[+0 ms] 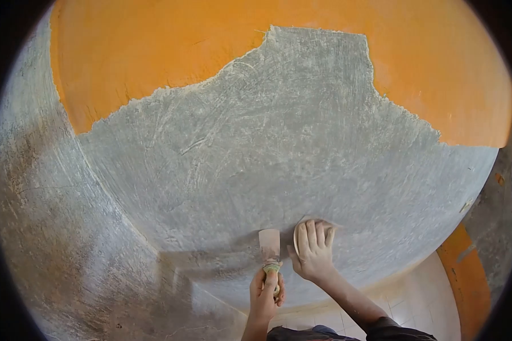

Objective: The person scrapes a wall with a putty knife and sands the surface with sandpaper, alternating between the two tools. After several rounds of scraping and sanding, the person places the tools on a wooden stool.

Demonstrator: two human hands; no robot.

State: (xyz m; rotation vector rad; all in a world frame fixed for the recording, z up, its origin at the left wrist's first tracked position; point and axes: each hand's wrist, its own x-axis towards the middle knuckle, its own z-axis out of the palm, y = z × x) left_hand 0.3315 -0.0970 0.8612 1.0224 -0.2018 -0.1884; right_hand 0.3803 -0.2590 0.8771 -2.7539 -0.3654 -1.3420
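My left hand is wrapped round the handle of a putty knife, its broad blade pointing up close to the wall. To its right, my right hand lies over a piece of sandpaper and presses it against the bare grey wall. Only the edges of the sandpaper show round the fingers, which are stretched out and held near each other. Scratches and pale scrape marks cover the grey surface.
Orange paint with a ragged lower edge covers the upper wall. A wall corner runs down the left to another stained grey wall. Pale floor tiles lie below, and an orange strip stands at the right.
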